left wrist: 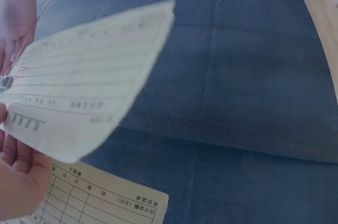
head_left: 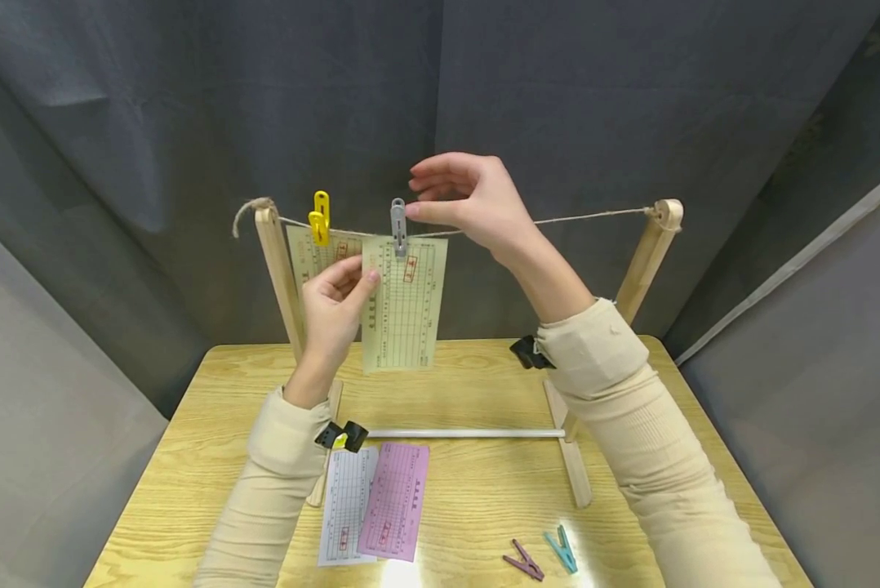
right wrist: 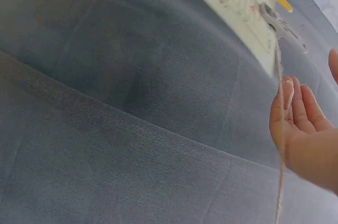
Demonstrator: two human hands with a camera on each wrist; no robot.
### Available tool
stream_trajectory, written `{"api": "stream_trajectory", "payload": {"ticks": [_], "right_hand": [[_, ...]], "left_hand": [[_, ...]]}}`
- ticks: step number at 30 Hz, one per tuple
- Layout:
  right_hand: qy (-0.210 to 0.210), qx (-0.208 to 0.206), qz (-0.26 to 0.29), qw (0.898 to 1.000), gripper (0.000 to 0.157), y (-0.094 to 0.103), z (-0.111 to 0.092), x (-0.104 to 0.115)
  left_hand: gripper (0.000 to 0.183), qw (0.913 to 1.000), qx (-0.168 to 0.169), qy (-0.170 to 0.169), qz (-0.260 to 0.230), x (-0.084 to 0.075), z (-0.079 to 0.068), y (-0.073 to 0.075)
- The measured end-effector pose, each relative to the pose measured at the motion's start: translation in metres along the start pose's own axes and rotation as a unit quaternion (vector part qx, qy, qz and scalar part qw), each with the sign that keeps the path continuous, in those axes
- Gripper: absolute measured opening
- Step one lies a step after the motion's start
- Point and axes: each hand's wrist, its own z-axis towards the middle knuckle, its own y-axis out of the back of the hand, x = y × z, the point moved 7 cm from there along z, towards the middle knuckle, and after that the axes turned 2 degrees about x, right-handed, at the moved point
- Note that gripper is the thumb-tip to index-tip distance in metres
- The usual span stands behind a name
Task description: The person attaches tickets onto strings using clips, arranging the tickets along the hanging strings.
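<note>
A pale yellow printed form (head_left: 406, 318) hangs from the string, held at its top by a grey clothespin (head_left: 399, 229). My left hand (head_left: 331, 306) pinches the left edge of this form, thumb in front and fingers behind. Beside the clothespin is my right hand (head_left: 480, 200), its fingers loosely bent and parted from the thumb. In the right wrist view that hand (right wrist: 303, 123) stands apart from the grey clothespin (right wrist: 274, 19). Farther left, a yellow clothespin (head_left: 321, 219) holds another pale form (head_left: 302, 253), partly hidden behind my left hand and the front form.
The string (head_left: 594, 216) runs between two wooden posts (head_left: 642, 261), joined low down by a white bar (head_left: 469, 434). On the table (head_left: 484, 490) lie a white form (head_left: 344, 506) and a pink form (head_left: 396, 502), overlapping. Purple (head_left: 524, 562) and teal (head_left: 562, 550) clothespins lie front right.
</note>
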Motion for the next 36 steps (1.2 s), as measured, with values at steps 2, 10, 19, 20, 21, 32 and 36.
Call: {"api": "stream_trajectory", "payload": {"ticks": [2,10,19,20,21,32,36], "right_hand": [[0.004,-0.003,0.007,1.0,0.036,0.002,-0.004,0.0],[0.013,-0.011,0.026,1.0,0.035,0.012,-0.023,0.001],[0.035,0.002,0.045,0.998,0.032,0.017,-0.047,-0.002],[0.035,0.004,0.047,0.998,0.032,0.018,-0.049,-0.003],[0.035,0.006,0.049,0.998,0.032,0.018,-0.052,-0.004],[0.014,0.005,0.039,0.999,0.033,0.026,-0.078,-0.027],[0.001,0.005,0.035,0.999,0.034,0.029,-0.087,-0.039]], "left_hand": [[0.021,1.0,-0.002,0.007,0.0,0.002,-0.001,0.001],[0.024,0.9993,0.007,0.03,0.021,0.007,-0.009,0.006],[0.03,0.9874,0.048,0.0,0.15,0.005,-0.027,0.017],[0.03,0.9865,0.052,-0.004,0.155,0.005,-0.029,0.018],[0.03,0.9859,0.056,-0.006,0.158,0.005,-0.031,0.019],[0.032,0.981,0.064,0.029,0.181,0.02,-0.051,0.037],[0.032,0.9798,0.062,0.055,0.182,0.027,-0.058,0.044]]}}
